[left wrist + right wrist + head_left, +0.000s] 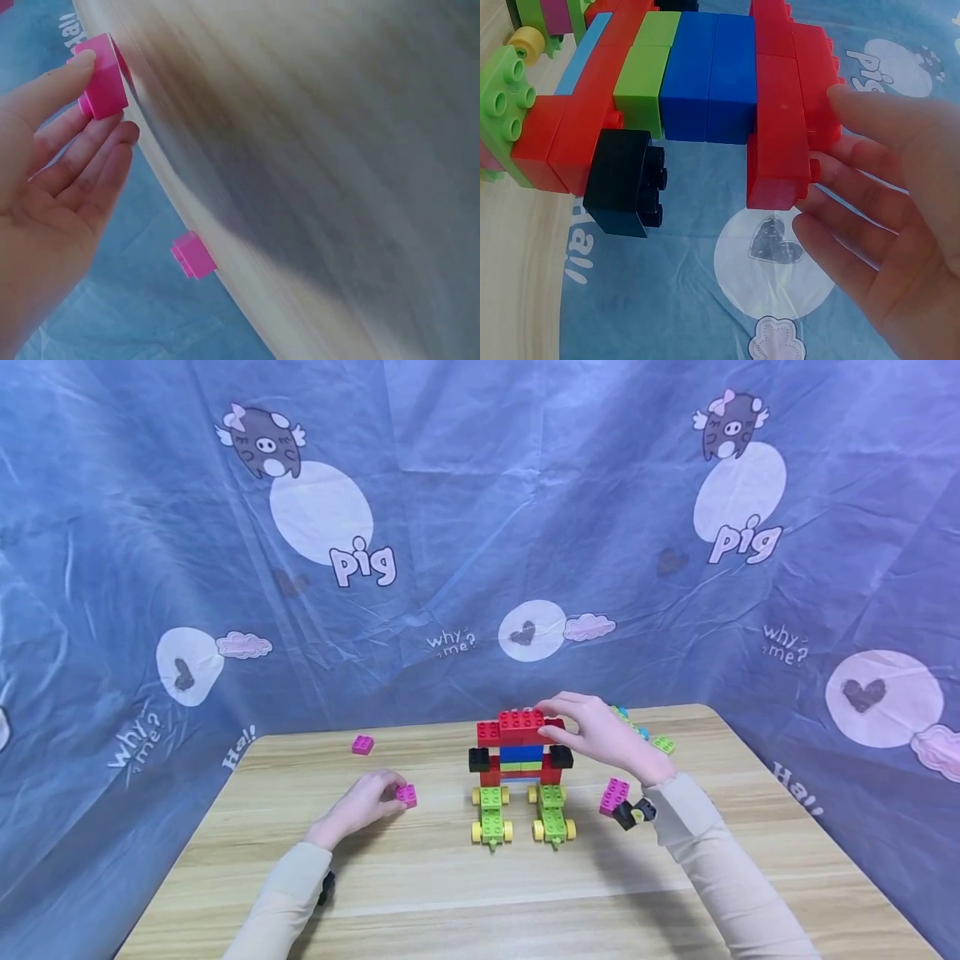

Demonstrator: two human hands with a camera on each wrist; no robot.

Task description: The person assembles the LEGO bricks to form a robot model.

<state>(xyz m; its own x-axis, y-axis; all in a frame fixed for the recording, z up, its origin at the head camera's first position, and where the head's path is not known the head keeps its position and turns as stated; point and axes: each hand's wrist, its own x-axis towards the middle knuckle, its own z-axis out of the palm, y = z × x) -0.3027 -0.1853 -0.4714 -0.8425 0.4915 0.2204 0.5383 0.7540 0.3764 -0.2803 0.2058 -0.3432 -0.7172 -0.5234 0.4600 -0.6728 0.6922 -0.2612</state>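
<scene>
Left of the centre, my left hand [363,802] pinches a small pink toy brick [406,795] between thumb and fingers, close over the table. The left wrist view shows the thumb on the studded side of that brick [101,75]. My right hand [603,739] reaches the top of a brick build, with thumb and fingers around the end of the top red brick [517,720]. Under it come more red bricks, blue bricks [709,79] and light green ones. Black bricks [478,760] stick out at both sides. Two green wheeled bases [491,820] with yellow wheels carry the build.
Another pink brick [363,744] lies at the table's back left. A larger pink brick [615,795] is right of the build, beside my right wrist. Behind the right forearm lie a green brick [663,744] and some blue and green pieces. A printed blue cloth [465,568] hangs behind the table.
</scene>
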